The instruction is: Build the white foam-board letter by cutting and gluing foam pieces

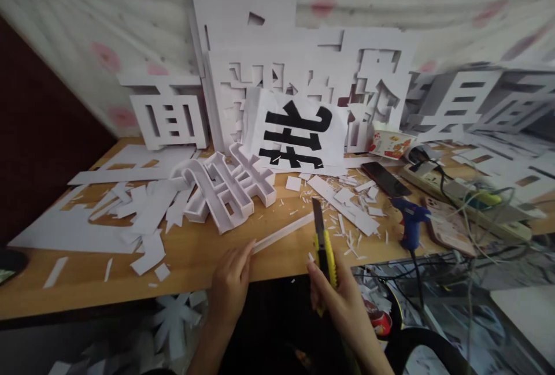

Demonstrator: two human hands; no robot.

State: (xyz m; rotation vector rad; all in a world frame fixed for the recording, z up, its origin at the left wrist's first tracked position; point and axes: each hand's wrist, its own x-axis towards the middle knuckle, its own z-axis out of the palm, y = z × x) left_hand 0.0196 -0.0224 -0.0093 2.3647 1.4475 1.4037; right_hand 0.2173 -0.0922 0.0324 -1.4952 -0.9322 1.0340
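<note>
My left hand [232, 277] is closed at the table's front edge, its fingertips pinching the near end of a narrow white strip [284, 233]. The strip slants away to the right over the wood. A yellow and black utility knife [321, 239] is gripped in my right hand [340, 297], with its blade out and pointing away from me, close to the strip's far end. Beyond my left hand lies a hollow white character [236, 187] with raised walls, its open side up. Behind it leans a paper sheet [340, 132] printed with a black character.
White offcuts [139, 207] cover the left side, and small scraps surround a flat white piece [344, 204]. To the right are a blue glue gun [411, 222], a black phone [385, 179], a power strip [459, 196] and cables. Cut-out boards [277, 57] and finished characters [171, 118] stand behind.
</note>
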